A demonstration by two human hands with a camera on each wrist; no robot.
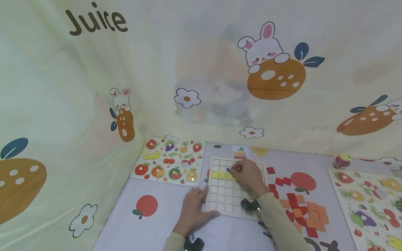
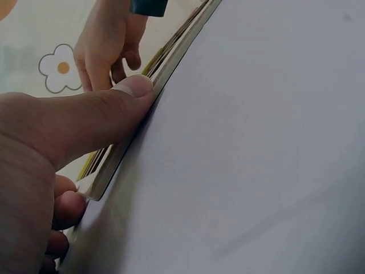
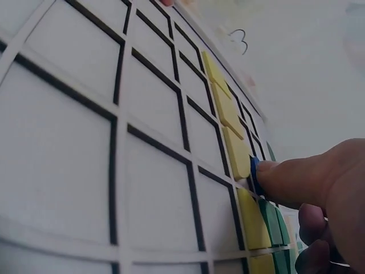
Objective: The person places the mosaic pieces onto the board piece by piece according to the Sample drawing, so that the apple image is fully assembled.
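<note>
A white grid board [image 1: 217, 198] lies on the table, with a row of yellow tiles [image 1: 218, 175] in its cells. My right hand [image 1: 249, 176] pinches a small blue piece [image 3: 256, 174] between thumb and finger, just beyond the yellow row. Green tiles [image 3: 275, 222] sit beside the yellow ones in the right wrist view; in the head view my right hand hides them. At the near left corner my left hand [image 1: 194, 211] holds the board, its thumb [image 2: 128, 91] against the near edge and its other fingers at the left edge.
Red tiles [image 1: 292, 197] and orange tiles [image 1: 322, 213] lie scattered right of the board. Fruit puzzle boards stand left [image 1: 163, 170] and right [image 1: 351, 202]. Behind the grid is a small pattern card [image 1: 240, 152]; a toy figure [image 1: 341, 161] stands back right. A printed cloth [image 1: 213, 132] hangs behind.
</note>
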